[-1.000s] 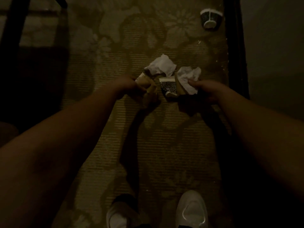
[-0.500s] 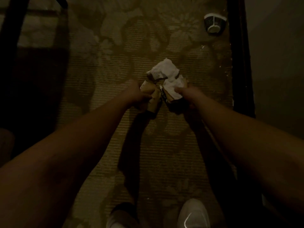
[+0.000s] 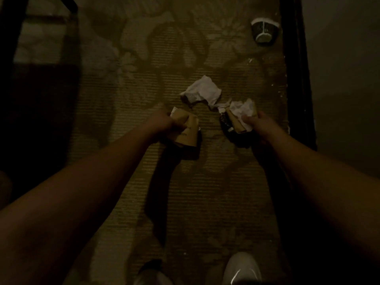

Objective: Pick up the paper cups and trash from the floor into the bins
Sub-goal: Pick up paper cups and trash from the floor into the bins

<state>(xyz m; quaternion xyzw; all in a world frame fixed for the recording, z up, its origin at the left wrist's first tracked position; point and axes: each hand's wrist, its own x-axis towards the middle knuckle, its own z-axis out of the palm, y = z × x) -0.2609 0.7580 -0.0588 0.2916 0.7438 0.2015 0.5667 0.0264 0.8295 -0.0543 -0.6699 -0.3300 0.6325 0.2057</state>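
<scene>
Our hands part from 0.5 s ago: left hand (image 3: 162,123) grips brown paper cups (image 3: 186,131), right hand (image 3: 257,125) clutches cup-and-tissue trash (image 3: 239,114); next, the crumpled tissue (image 3: 202,91) on the carpet (image 3: 205,192).

Open carpet (image 3: 131,112) left of centre and at near edge. Crumpled tissue (image 3: 202,92) lies mid-carpet, between both hands' reach. Dark cup (image 3: 263,32) sits near far right corner, just beside black border strip (image 3: 296,79) along right edge.

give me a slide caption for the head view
Both hands grip crushed paper cups above a patterned carpet; crumpled tissue lies there.
</scene>
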